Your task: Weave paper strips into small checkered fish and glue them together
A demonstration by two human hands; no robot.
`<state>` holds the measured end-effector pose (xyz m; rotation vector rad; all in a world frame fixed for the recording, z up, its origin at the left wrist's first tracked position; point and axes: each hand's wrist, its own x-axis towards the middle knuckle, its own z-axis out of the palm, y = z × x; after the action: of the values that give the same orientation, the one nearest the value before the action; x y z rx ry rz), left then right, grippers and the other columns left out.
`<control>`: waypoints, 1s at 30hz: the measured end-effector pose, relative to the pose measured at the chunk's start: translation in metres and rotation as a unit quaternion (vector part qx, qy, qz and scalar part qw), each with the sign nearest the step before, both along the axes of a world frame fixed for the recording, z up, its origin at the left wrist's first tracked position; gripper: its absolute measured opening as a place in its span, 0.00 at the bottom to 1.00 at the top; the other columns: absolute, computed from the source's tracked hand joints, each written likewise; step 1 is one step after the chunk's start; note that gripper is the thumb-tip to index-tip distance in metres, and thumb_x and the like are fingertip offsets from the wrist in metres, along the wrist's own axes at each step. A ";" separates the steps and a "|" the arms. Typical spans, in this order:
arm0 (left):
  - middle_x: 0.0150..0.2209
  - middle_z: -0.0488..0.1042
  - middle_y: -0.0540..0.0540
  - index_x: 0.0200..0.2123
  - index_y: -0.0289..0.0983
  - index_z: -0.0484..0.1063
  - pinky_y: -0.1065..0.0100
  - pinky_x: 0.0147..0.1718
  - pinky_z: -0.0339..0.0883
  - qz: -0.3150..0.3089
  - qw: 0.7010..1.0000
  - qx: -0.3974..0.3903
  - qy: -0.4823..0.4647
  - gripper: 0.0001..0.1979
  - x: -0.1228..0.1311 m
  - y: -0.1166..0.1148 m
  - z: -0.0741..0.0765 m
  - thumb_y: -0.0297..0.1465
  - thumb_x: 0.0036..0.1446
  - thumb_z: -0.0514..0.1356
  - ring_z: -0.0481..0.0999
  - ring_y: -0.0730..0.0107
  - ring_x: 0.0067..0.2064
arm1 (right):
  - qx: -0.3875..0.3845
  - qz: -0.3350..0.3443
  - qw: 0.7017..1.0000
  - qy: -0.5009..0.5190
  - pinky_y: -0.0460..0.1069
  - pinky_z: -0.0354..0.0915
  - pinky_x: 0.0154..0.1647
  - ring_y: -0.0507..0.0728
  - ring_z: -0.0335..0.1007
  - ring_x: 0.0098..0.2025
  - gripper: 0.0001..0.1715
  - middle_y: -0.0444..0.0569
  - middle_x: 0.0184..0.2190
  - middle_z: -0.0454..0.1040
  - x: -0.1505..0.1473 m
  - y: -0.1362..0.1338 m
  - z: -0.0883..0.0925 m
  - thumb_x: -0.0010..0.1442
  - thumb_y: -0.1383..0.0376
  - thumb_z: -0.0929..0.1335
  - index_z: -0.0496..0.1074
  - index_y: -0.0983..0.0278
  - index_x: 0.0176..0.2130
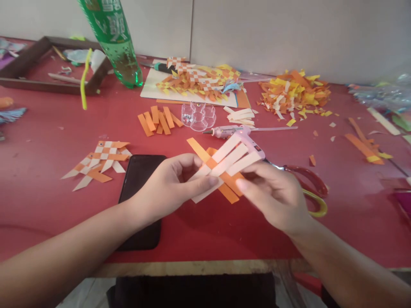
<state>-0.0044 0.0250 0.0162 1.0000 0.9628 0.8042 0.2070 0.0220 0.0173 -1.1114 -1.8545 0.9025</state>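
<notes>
Left hand (170, 184) and right hand (276, 194) are pinching the strips (222, 168), whose far ends (237, 155) are fanning free; loosening thumbs (199, 185) could be undoing the weave (211, 163)

Off to my left, seen from afar:
I have a tilted green plastic bottle (116, 49) between ten and eleven o'clock, a dark-brown rectangular frame (45, 86) at ten, a flat black phone (139, 172) at eight.

red tbl (199, 241) | blk phone (143, 173) nr edge | grn btl (118, 55) bk L | orng strips (164, 123) ctr | scissors (322, 208) R
</notes>
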 end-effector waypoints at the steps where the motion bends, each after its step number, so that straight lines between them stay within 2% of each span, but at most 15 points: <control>1: 0.30 0.74 0.53 0.33 0.36 0.74 0.76 0.30 0.63 0.016 1.000 0.000 0.002 0.10 0.000 0.000 0.000 0.35 0.54 0.69 0.70 0.78 0.30 | 0.054 -0.036 0.998 -0.002 0.48 0.70 0.35 0.54 0.74 0.38 0.09 0.46 0.36 0.76 0.004 0.003 -0.001 0.61 0.69 0.67 0.75 0.58 0.41; 3: 0.31 0.75 0.52 0.32 0.37 0.74 0.76 0.30 0.63 0.045 0.999 0.000 0.006 0.10 0.000 0.001 -0.001 0.36 0.54 0.68 0.71 0.78 0.31 | 0.169 -0.129 0.977 -0.028 0.51 0.69 0.38 0.55 0.72 0.38 0.10 0.48 0.38 0.74 0.012 0.011 -0.003 0.59 0.71 0.68 0.75 0.59 0.41; 5: 0.30 0.74 0.52 0.31 0.37 0.73 0.76 0.28 0.62 0.070 0.997 0.004 0.012 0.11 -0.001 0.001 -0.002 0.38 0.54 0.68 0.69 0.78 0.29 | 0.234 -0.197 0.947 -0.099 0.55 0.69 0.41 0.58 0.71 0.39 0.09 0.51 0.39 0.73 0.020 0.022 -0.008 0.58 0.69 0.69 0.75 0.61 0.41; 9: 0.28 0.73 0.53 0.30 0.38 0.69 0.75 0.26 0.61 0.128 0.991 0.028 0.011 0.12 -0.002 0.000 -0.002 0.37 0.54 0.68 0.69 0.76 0.28 | 0.214 -0.223 0.905 -0.291 0.61 0.66 0.49 0.65 0.68 0.47 0.12 0.56 0.42 0.73 0.029 0.042 -0.021 0.59 0.59 0.69 0.74 0.61 0.42; 11: 0.27 0.72 0.53 0.30 0.39 0.68 0.75 0.25 0.60 0.139 0.990 0.037 0.006 0.11 -0.002 0.000 -0.003 0.36 0.56 0.67 0.68 0.77 0.27 | 0.200 -0.218 0.898 -0.325 0.62 0.66 0.50 0.65 0.68 0.46 0.12 0.55 0.40 0.73 0.030 0.047 -0.028 0.59 0.57 0.68 0.74 0.61 0.40; 14: 0.23 0.68 0.54 0.30 0.38 0.67 0.74 0.24 0.57 0.120 0.991 0.055 -0.002 0.11 -0.003 -0.001 -0.003 0.35 0.60 0.64 0.64 0.78 0.25 | 0.178 -0.210 0.904 -0.328 0.61 0.66 0.49 0.65 0.68 0.44 0.08 0.55 0.39 0.73 0.031 0.051 -0.033 0.60 0.60 0.67 0.73 0.61 0.37; 16: 0.22 0.66 0.55 0.28 0.38 0.66 0.74 0.25 0.56 0.109 0.992 0.065 -0.006 0.11 -0.003 -0.001 -0.003 0.35 0.61 0.62 0.63 0.78 0.25 | 0.153 -0.236 0.917 -0.283 0.62 0.65 0.50 0.65 0.68 0.45 0.06 0.56 0.40 0.72 0.031 0.051 -0.031 0.58 0.63 0.66 0.72 0.62 0.37; 18: 0.21 0.64 0.54 0.28 0.38 0.66 0.73 0.26 0.57 0.114 0.991 0.067 -0.009 0.12 -0.003 0.000 -0.004 0.34 0.62 0.62 0.64 0.77 0.27 | 0.117 -0.293 0.931 -0.185 0.62 0.63 0.51 0.64 0.68 0.44 0.06 0.55 0.38 0.72 0.031 0.049 -0.027 0.56 0.63 0.69 0.72 0.62 0.36; 21: 0.21 0.63 0.55 0.28 0.38 0.68 0.73 0.30 0.61 0.145 0.988 0.054 -0.021 0.11 -0.003 0.003 -0.004 0.34 0.60 0.63 0.64 0.77 0.27 | 0.075 -0.348 0.934 -0.045 0.60 0.66 0.46 0.60 0.70 0.38 0.12 0.51 0.33 0.71 0.033 0.048 -0.021 0.55 0.60 0.71 0.70 0.62 0.40; 24: 0.20 0.62 0.56 0.27 0.37 0.71 0.73 0.35 0.64 0.170 0.984 0.030 -0.038 0.10 -0.003 0.005 -0.005 0.34 0.58 0.65 0.62 0.79 0.25 | 0.060 -0.319 0.944 0.056 0.55 0.69 0.39 0.56 0.73 0.33 0.16 0.48 0.32 0.72 0.033 0.050 -0.019 0.55 0.60 0.71 0.64 0.59 0.42; 27: 0.21 0.65 0.56 0.30 0.38 0.76 0.75 0.36 0.66 0.176 0.984 0.010 -0.034 0.07 -0.003 0.004 -0.005 0.34 0.56 0.66 0.65 0.79 0.26 | 0.057 -0.267 0.952 0.142 0.52 0.70 0.40 0.54 0.73 0.35 0.23 0.47 0.36 0.73 0.030 0.050 -0.017 0.50 0.65 0.74 0.63 0.56 0.43; 30: 0.26 0.73 0.53 0.33 0.38 0.79 0.76 0.37 0.68 0.172 0.985 0.003 -0.025 0.07 -0.004 0.003 -0.005 0.35 0.55 0.67 0.70 0.79 0.29 | 0.054 -0.233 0.957 0.166 0.51 0.71 0.41 0.54 0.73 0.37 0.24 0.47 0.39 0.74 0.025 0.044 -0.011 0.48 0.68 0.76 0.66 0.55 0.42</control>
<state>-0.0082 0.0280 0.0112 0.8241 1.1053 1.1147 0.2317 0.0659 0.0059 -1.1784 -1.2770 0.6548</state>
